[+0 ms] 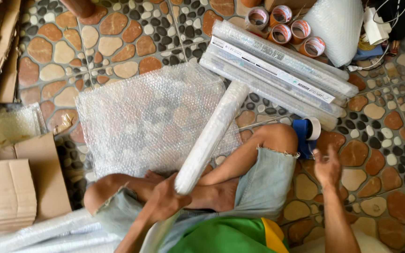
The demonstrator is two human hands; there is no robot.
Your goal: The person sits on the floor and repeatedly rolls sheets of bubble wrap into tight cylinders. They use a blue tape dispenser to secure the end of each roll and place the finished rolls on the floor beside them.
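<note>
A long white bubble-wrapped tube is gripped by the left hand; the right hand is held open near a blue tape dispenser.

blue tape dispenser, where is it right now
In the head view the tape dispenser sits on the pebble floor at right, beside the bent knee, just below the stacked rolls and above the open right hand.

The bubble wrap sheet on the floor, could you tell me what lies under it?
Through the bubble wrap sheet the pebble-patterned floor tiles show; anything flat beneath cannot be ruled out.
</note>
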